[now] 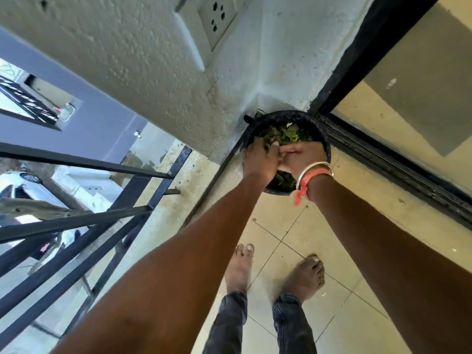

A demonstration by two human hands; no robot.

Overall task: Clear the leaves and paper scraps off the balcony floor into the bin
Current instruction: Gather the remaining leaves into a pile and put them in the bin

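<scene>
1. As both hands meet over the black bin [288,114] in the corner, the emptying step is judged underway.
2. The left hand [260,160] and right hand [300,155] are bent into the leaves [286,135] inside; whether anything is gripped cannot be told.
3. Next, hands must be withdrawn and small specks [323,293] gathered from the floor [281,226].

wall socket [218,20] up top | blk railing [102,218] left | car [15,190] (white) behind it

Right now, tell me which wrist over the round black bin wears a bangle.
The right wrist: a silver metal bangle and an orange cloth band circle it, while the left wrist is bare.
</scene>
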